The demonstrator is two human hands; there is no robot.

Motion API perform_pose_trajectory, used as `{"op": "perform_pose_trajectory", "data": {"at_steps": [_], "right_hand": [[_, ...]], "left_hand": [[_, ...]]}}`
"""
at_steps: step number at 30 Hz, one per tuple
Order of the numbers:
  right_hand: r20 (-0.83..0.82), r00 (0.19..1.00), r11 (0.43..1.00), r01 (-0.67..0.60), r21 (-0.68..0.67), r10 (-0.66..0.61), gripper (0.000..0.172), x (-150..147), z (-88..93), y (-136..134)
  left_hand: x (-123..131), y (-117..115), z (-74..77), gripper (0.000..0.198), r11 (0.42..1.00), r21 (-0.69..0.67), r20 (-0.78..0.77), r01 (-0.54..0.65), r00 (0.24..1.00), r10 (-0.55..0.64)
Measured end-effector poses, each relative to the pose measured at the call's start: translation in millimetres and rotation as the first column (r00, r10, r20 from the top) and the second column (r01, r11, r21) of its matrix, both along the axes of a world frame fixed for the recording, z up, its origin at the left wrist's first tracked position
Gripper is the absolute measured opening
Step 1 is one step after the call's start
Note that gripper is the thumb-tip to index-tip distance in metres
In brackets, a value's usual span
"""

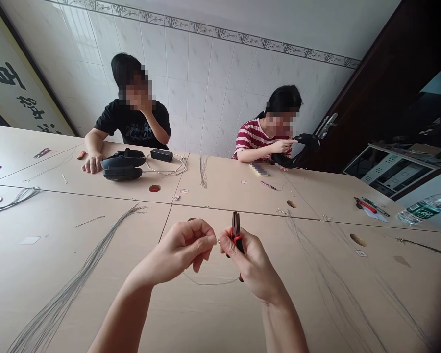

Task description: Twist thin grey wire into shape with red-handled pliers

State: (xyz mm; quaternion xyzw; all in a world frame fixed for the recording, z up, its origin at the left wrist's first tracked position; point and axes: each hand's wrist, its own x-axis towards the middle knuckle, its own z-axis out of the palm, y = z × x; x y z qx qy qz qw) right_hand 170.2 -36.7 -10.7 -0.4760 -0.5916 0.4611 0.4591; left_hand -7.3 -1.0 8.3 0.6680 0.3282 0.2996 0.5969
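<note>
Near the middle of the view, my left hand [189,247] is closed in a pinch, thumb against forefinger. My right hand [250,262] is closed round a pair of pliers [236,224] with red and black handles, jaws pointing up. Its thumb and forefinger also pinch at a tiny metal piece [219,240], which shows in the narrow gap between my two hands. A thin grey cord [216,284] hangs in a shallow loop below, running from under my left hand towards my right. The cord's ends are hidden by my fingers.
Bundles of thin cords lie to the left [95,260] and right of my hands. Two people sit across the table [202,318]. A dark headset [122,165], a black box [161,155], other pliers [365,205] and a water bottle [428,208] are farther off.
</note>
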Motion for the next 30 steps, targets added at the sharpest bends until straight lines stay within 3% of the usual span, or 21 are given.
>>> {"op": "perform_pose_trajectory", "data": {"at_steps": [9, 13, 17, 30], "right_hand": [[0.044, 0.996, 0.997, -0.073, -0.013, 0.073, 0.027, 5, 9.3, -3], [0.079, 0.996, 0.999, -0.033, -0.04, 0.036, 0.025, 10, 12.7, -4], [0.081, 0.996, 1.0, 0.029, -0.008, -0.028, 0.026, 9, 10.2, -4], [0.039, 0.999, 0.999, 0.006, 0.034, -0.007, 0.028, 3, 3.1, -2]], "left_hand": [[1, 0, -1.6, 0.026, 1.0, -0.007, -0.001, -0.03, 1.0, 0.03], [0, 0, -3.1, 0.026, 0.999, -0.002, -0.029, -0.036, 0.999, 0.036], [2, 1, -3.8, 0.025, 1.0, 0.006, -0.035, -0.029, 0.999, 0.029], [4, 1, -5.2, 0.025, 1.0, -0.003, -0.022, -0.03, 0.999, 0.03]]}}
